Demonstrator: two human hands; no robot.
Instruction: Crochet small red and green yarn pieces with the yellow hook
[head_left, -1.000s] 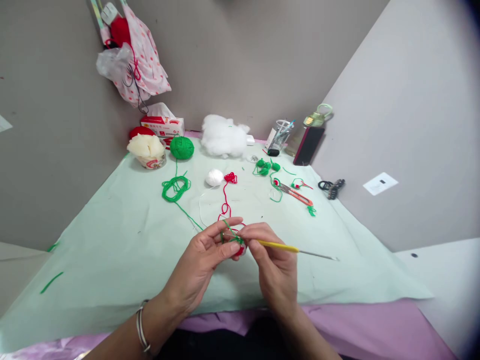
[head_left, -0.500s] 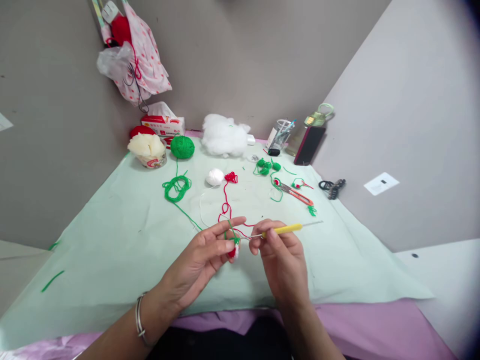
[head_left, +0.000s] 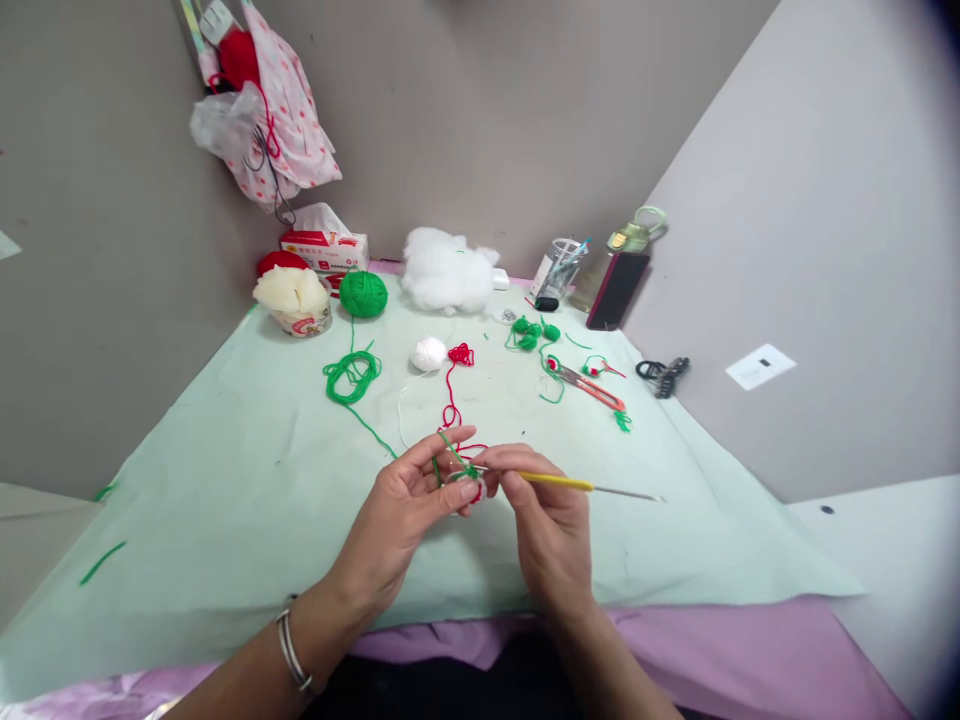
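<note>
Left grip (head_left: 400, 512), crocheted piece (head_left: 479, 489) between thumb and fingers.

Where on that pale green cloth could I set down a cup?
The cloth looks bare between the green strip and the left hand, or right of the right hand, below the dark hair clip. It's crowded along the back, from the green yarn ball to the phone.

Silvery bangle (head_left: 290, 650) round left wrist (head_left: 330, 610); bare forearms (head_left: 615, 660); dark clothing (head_left: 450, 690).
</note>
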